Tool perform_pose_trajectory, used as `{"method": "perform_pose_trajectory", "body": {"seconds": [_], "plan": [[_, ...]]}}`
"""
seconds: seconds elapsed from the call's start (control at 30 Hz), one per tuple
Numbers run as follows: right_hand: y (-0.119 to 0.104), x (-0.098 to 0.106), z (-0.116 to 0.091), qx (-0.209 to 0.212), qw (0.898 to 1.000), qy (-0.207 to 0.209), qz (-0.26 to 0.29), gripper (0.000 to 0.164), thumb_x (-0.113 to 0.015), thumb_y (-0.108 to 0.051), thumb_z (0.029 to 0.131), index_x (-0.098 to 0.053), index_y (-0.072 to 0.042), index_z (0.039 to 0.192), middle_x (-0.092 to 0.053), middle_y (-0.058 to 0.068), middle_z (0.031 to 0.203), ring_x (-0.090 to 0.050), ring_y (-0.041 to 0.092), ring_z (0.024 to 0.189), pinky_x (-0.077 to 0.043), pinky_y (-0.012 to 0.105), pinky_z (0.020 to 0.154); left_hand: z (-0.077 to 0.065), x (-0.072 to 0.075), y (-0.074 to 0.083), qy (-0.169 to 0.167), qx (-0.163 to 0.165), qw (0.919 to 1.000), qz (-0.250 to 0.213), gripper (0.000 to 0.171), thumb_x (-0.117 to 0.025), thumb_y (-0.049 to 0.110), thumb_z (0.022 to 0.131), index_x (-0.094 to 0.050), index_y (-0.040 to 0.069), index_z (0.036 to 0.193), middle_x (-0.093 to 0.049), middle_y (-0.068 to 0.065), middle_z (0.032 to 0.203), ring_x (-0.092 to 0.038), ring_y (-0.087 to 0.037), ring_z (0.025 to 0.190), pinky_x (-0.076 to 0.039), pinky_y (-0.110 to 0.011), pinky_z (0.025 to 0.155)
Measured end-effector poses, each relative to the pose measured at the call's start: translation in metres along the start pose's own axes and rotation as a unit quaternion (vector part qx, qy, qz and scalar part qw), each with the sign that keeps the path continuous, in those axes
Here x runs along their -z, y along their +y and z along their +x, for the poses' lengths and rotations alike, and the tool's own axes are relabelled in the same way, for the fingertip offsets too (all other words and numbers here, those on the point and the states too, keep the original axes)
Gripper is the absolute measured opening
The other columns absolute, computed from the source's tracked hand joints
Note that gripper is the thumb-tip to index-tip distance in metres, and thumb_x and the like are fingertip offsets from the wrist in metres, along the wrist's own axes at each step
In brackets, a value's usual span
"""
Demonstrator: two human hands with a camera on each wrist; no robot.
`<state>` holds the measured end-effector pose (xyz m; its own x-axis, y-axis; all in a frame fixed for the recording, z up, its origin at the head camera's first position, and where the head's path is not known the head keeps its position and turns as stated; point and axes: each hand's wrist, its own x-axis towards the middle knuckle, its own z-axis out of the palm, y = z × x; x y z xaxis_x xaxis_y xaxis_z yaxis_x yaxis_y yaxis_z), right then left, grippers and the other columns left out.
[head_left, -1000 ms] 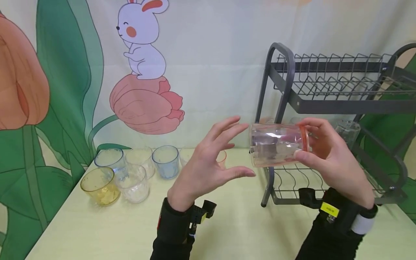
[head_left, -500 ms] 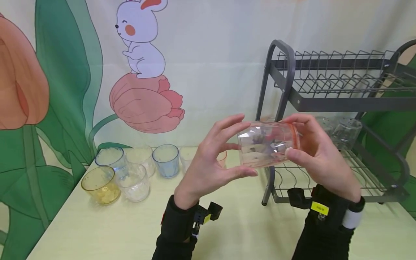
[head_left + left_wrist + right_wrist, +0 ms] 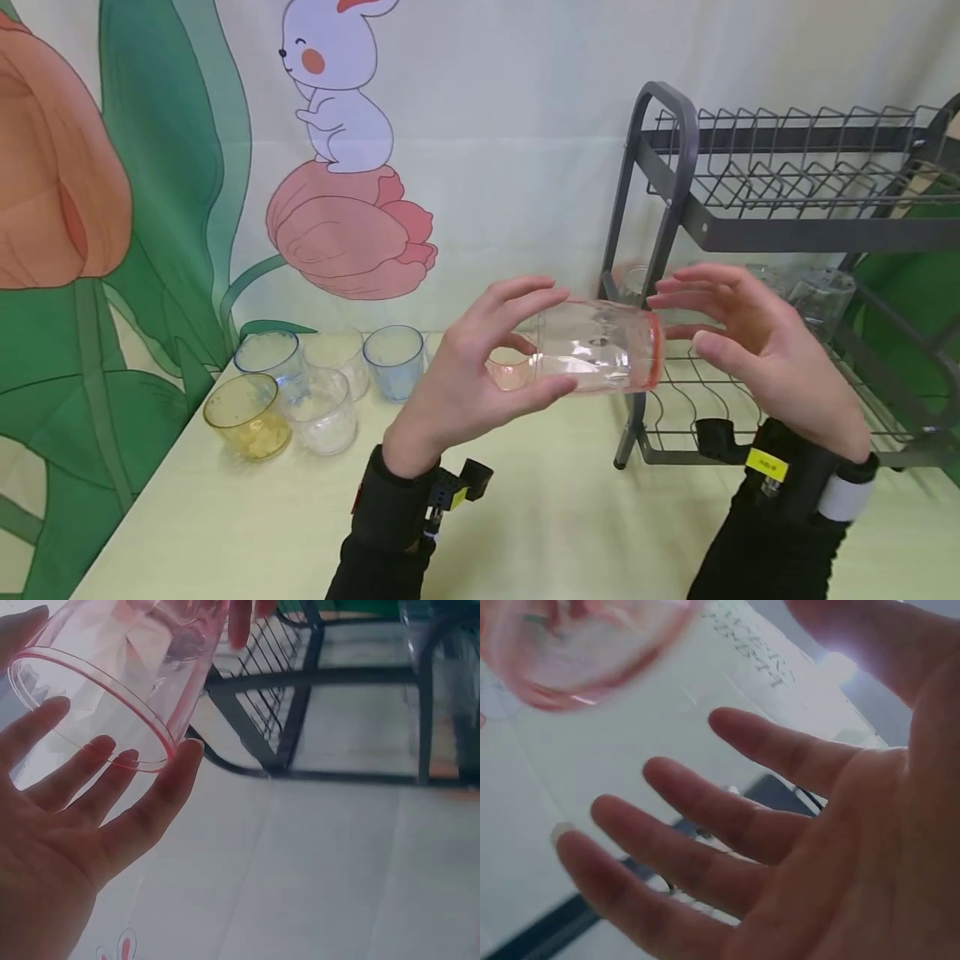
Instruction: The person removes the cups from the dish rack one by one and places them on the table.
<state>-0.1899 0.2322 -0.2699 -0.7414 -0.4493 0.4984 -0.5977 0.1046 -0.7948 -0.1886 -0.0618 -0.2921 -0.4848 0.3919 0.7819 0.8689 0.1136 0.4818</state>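
The right hand [image 3: 757, 337], gripping a moment ago, is now spreading wide just beside the pink glass [image 3: 596, 348], no longer holding it. The left hand [image 3: 472, 367] is pinching the opposite end, so it alone is supporting the glass, sideways between both hands.

Kitchen-like setup, dish rack [image 3: 825, 236], drinking glasses [image 3: 600, 354], cartoon backdrop [image 3: 517, 183]
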Motion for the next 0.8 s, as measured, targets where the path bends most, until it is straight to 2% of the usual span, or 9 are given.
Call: {"method": "perform_pose_trajectory", "body": {"seconds": [0.1,0.27,0.37,0.47,0.6,0.7,0.8], "plan": [[0.005,0.011,-0.005,-0.017,1.000,0.011,-0.024,0.052,-0.049,0.009,0.097,-0.039,-0.006,0.146,-0.051,0.014,0.137,-0.053,0.022,0.120,-0.050,0.023,0.090,-0.009,0.013,-0.003,-0.007,0.015,0.9994,0.029,0.062,-0.081,0.013,0.078,-0.057,0.008,0.134,-0.049,-0.005,0.138,-0.048,-0.018,0.124,-0.057,-0.034,0.075],[0.012,0.023,-0.013,-0.019,0.997,0.080,0.008,0.046,-0.049,0.006,0.099,-0.042,-0.003,0.143,-0.052,0.016,0.133,-0.054,0.024,0.117,-0.051,0.023,0.089,-0.025,0.039,-0.011,-0.015,0.041,0.9955,0.084,0.062,-0.081,0.016,0.079,-0.056,0.012,0.136,-0.049,-0.002,0.138,-0.048,-0.017,0.124,-0.056,-0.034,0.075],[0.015,0.027,-0.016,-0.013,0.995,0.094,0.019,0.041,-0.048,0.007,0.099,-0.045,0.003,0.139,-0.052,0.019,0.131,-0.053,0.025,0.117,-0.050,0.024,0.091,-0.036,0.054,-0.017,-0.030,0.075,0.9894,0.120,0.063,-0.081,0.020,0.080,-0.055,0.014,0.138,-0.048,-0.001,0.139,-0.051,-0.016,0.119,-0.055,-0.032,0.076],[0.017,0.027,-0.015,-0.023,0.993,0.110,-0.020,0.034,-0.050,0.002,0.100,-0.050,0.004,0.134,-0.055,0.019,0.127,-0.055,0.025,0.112,-0.049,0.024,0.090,-0.051,0.070,-0.023,-0.055,0.121,0.9780,0.161,0.064,-0.081,0.023,0.082,-0.055,0.015,0.139,-0.047,-0.001,0.140,-0.051,-0.016,0.118,-0.054,-0.033,0.078],[0.023,0.023,-0.009,-0.045,0.984,0.164,-0.055,0.029,-0.055,-0.005,0.099,-0.055,0.001,0.128,-0.058,0.017,0.121,-0.057,0.023,0.107,-0.050,0.021,0.086,-0.065,0.087,-0.028,-0.089,0.187,0.9589,0.194,0.063,-0.080,0.027,0.083,-0.054,0.015,0.140,-0.044,-0.004,0.143,-0.049,-0.020,0.123,-0.053,-0.039,0.082],[0.029,0.020,-0.004,-0.057,0.978,0.196,-0.033,0.029,-0.058,-0.006,0.098,-0.057,-0.001,0.126,-0.059,0.015,0.119,-0.057,0.024,0.106,-0.051,0.020,0.083,-0.070,0.095,-0.031,-0.114,0.226,0.9433,0.214,0.063,-0.078,0.031,0.085,-0.053,0.016,0.141,-0.042,-0.005,0.145,-0.049,-0.024,0.124,-0.051,-0.045,0.088],[0.036,0.020,0.002,-0.076,0.974,0.209,-0.043,0.028,-0.059,-0.009,0.098,-0.058,-0.004,0.125,-0.060,0.011,0.118,-0.058,0.022,0.105,-0.051,0.019,0.082,-0.071,0.102,-0.033,-0.136,0.248,0.9282,0.241,0.063,-0.077,0.034,0.085,-0.052,0.016,0.141,-0.041,-0.007,0.145,-0.048,-0.028,0.125,-0.047,-0.048,0.094]]}}
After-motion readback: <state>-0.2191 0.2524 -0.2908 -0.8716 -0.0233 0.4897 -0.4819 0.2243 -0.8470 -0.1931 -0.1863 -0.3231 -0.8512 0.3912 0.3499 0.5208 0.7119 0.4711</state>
